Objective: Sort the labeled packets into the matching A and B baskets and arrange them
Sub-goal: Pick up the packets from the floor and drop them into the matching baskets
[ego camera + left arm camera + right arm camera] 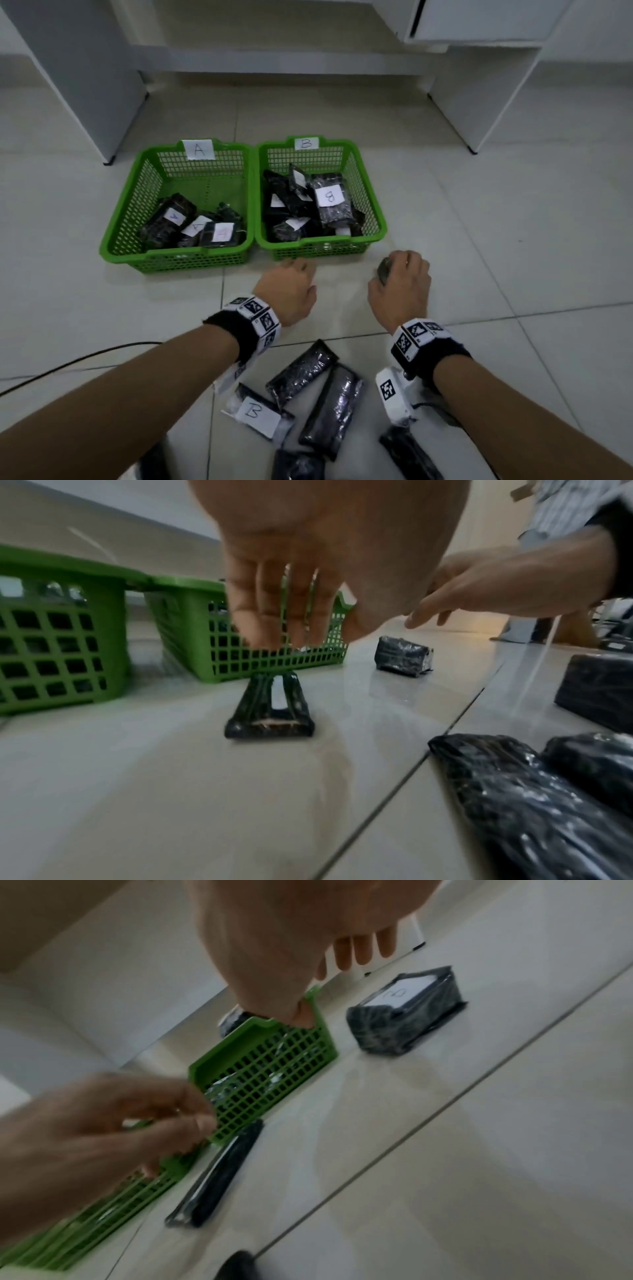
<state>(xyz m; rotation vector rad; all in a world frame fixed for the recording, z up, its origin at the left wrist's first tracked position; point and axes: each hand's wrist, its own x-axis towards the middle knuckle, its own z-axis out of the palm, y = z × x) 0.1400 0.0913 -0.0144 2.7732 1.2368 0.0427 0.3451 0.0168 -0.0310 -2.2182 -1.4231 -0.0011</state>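
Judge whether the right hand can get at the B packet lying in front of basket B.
Probably yes: the right hand hangs open just above the B packet, with nothing between them.

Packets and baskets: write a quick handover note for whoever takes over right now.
Left hand: open, fingers straight above a floor packet in front of basket B; label unreadable.
Right hand: open, above the packet labelled B, not gripping it.
Done: several A packets lie in basket A, and a pile lies in basket B; both are untidy.
Left: bin these two, then the loose packets by the wrists, one showing B; tidy both baskets.
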